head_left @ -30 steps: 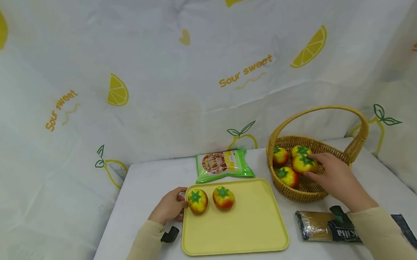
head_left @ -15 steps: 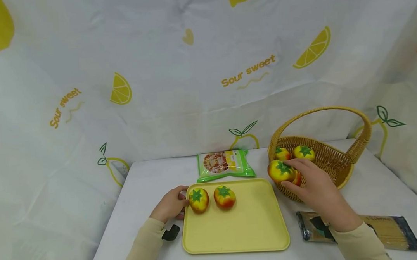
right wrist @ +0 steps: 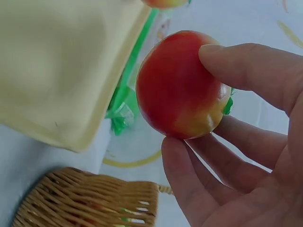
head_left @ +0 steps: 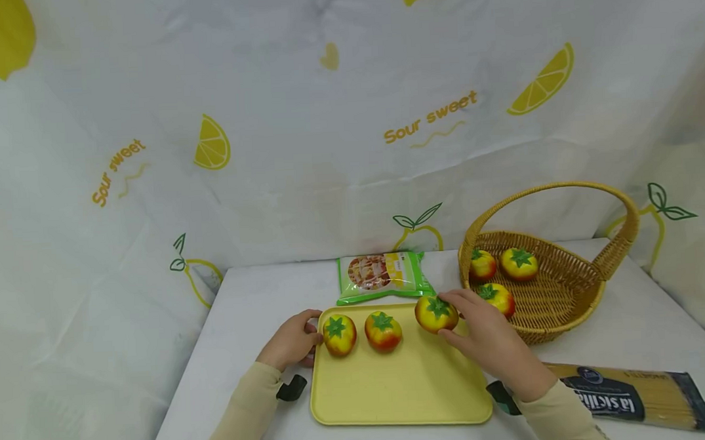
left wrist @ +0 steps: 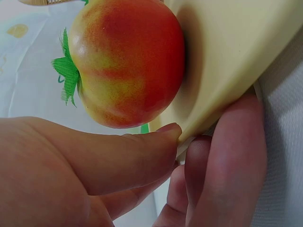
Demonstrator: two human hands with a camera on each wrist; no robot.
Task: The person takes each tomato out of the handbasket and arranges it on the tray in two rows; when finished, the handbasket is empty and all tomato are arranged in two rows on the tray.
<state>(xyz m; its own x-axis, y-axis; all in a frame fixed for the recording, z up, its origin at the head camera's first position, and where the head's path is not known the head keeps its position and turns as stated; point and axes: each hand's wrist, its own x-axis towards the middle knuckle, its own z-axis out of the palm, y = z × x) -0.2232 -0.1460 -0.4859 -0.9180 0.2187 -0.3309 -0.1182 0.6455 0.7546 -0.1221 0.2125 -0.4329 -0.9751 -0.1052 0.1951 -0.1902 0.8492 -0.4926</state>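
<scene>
A yellow tray (head_left: 395, 389) lies on the white table, with two red-and-yellow toy tomatoes, one at the left (head_left: 338, 335) and one beside it (head_left: 383, 329). My right hand (head_left: 481, 336) holds a third tomato (head_left: 435, 313) over the tray's far right corner; the right wrist view shows that tomato (right wrist: 182, 85) pinched between thumb and fingers. My left hand (head_left: 289, 341) grips the tray's left rim (left wrist: 222, 94), thumb on top and fingers underneath, right beside the left tomato (left wrist: 128, 61). A wicker basket (head_left: 569, 302) to the right holds three more tomatoes (head_left: 518, 263).
A green snack bag (head_left: 383, 276) lies behind the tray. A packet of spaghetti (head_left: 632, 398) lies at the front right of the table. A lemon-print cloth hangs behind and at both sides. A small black object (head_left: 291, 388) sits by my left wrist.
My right hand took a tomato out of the basket and carried it left to the tray's far right corner. The left hand stayed on the tray's rim.
</scene>
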